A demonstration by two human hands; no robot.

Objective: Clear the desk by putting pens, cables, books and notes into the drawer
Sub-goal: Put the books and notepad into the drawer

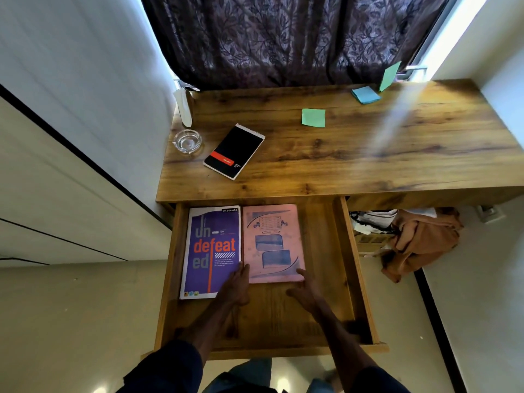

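Note:
The wooden drawer (pixel 351 268) is pulled out below the desk (pixel 368 154). Inside lie a purple notebook (pixel 209 248) on the left and a pink book (pixel 272 242) beside it. My left hand (pixel 236 287) rests with its fingertips at the pink book's lower left corner, overlapping the purple notebook's edge. My right hand (pixel 307 290) touches the pink book's lower right corner, fingers spread. On the desk lie a black and red notepad (pixel 235 151), a green sticky note (pixel 313 117), a blue sticky pad (pixel 365 95) and another green note (pixel 390 76) standing at the window.
A glass ashtray (pixel 187 140) and a white object (pixel 183 107) sit at the desk's left back corner. Dark curtain (pixel 283 38) hangs behind. Brown cloth (pixel 419 242) and clutter lie on the floor under the desk's right side. A white wall runs along the left.

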